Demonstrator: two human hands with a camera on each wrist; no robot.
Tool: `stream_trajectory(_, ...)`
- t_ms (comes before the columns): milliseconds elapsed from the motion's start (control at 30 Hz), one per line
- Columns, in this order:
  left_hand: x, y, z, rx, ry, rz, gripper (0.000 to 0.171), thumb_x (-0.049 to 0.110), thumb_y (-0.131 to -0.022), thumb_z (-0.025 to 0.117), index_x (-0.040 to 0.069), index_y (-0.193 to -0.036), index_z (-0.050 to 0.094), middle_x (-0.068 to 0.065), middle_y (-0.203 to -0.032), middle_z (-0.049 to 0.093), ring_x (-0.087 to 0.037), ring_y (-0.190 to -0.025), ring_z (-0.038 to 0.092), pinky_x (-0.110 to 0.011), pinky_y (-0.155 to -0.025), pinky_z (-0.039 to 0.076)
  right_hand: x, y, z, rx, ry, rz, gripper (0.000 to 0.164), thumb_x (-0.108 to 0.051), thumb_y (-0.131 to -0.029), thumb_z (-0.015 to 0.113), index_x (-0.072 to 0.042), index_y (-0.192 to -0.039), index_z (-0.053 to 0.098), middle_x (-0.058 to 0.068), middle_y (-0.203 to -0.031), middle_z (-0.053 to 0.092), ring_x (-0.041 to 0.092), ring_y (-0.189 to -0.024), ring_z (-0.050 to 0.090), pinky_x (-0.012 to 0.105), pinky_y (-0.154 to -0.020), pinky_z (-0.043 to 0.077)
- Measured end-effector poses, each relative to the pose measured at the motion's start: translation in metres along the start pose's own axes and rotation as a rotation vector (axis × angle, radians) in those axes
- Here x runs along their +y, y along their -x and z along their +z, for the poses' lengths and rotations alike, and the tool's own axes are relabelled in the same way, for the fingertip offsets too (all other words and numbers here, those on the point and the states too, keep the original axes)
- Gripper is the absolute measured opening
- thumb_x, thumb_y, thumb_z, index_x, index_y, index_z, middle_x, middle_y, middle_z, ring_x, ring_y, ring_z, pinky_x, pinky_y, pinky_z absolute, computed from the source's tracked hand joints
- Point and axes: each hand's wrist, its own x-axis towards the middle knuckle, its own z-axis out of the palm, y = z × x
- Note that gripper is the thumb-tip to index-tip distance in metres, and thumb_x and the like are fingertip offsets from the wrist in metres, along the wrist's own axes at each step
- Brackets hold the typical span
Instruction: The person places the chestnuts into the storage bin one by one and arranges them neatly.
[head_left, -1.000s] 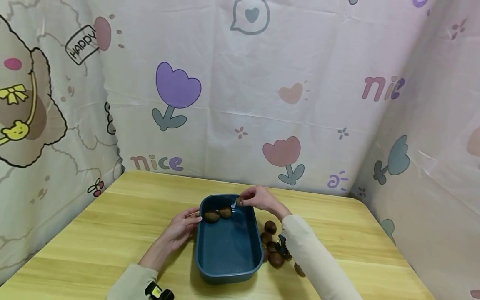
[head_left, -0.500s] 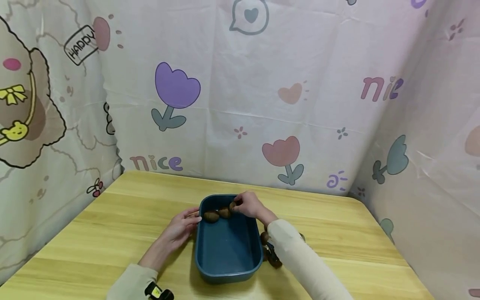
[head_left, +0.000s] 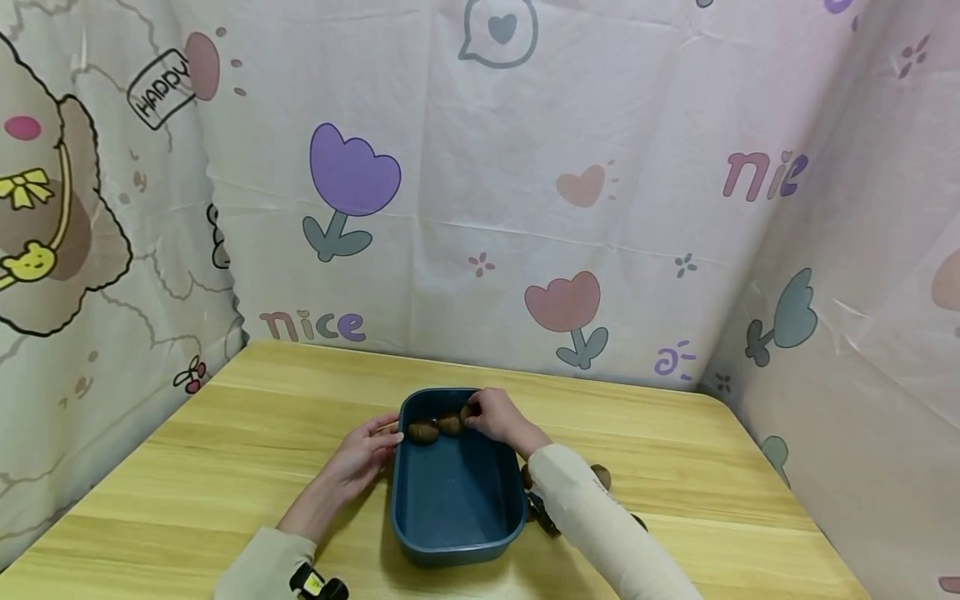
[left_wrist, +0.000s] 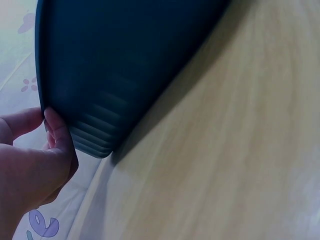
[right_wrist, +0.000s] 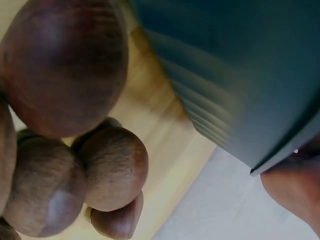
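A deep blue rectangular plastic bin [head_left: 457, 500] stands on the table. My left hand [head_left: 362, 458] grips its left rim near the far corner; the left wrist view shows the thumb and fingers pinching the bin wall [left_wrist: 125, 60]. Inside, two brown chestnuts [head_left: 423, 432] lie side by side along the far end. My right hand [head_left: 501, 417] reaches over the far right rim and holds another chestnut [head_left: 468, 413] beside them, mostly covered by the fingers. The right wrist view shows only part of this hand [right_wrist: 295, 190] at the bin's edge.
Several loose chestnuts [right_wrist: 65, 65] lie on the table [head_left: 225, 467] close against the bin's right side, partly hidden under the right sleeve [head_left: 592, 508] in the head view. A printed cloth [head_left: 465, 200] hangs behind the table and along both sides.
My right hand has moved from the far right rim left and down into the bin, bringing its chestnut beside the other two. The left hand and the bin have stayed put.
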Motion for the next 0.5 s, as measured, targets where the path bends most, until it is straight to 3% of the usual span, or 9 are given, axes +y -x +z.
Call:
stream_trajectory(200, -0.0006, -0.0006, 0.0011, 0.014, 0.002, -0.003, 0.05, -0.003, -0.096, 0.05, -0.013, -0.14, 0.029, -0.015, -0.118, 0.051, -0.013, -0.094, 0.055, -0.023, -0.079, 0.048, 0.0005, 0.0029, 0.0038, 0.043, 0.006, 0.01, 0.021, -0.003, -0.085, 0.072, 0.008, -0.102, 0.07, 0.017, -0.094, 0.068, 0.027, -0.086, 0.064, 0.039, -0.077, 0.052)
stream_trajectory(500, -0.0011, -0.0002, 0.0023, 0.021, 0.009, -0.002, 0.049, -0.004, -0.096, 0.05, -0.012, -0.139, 0.029, -0.012, -0.114, 0.052, -0.012, -0.093, 0.056, -0.022, -0.078, 0.048, 0.0029, 0.0044, 0.0057, 0.099, -0.017, -0.018, 0.018, 0.0, -0.08, 0.075, 0.006, -0.097, 0.072, 0.014, -0.09, 0.069, 0.025, -0.082, 0.063, 0.037, -0.074, 0.053)
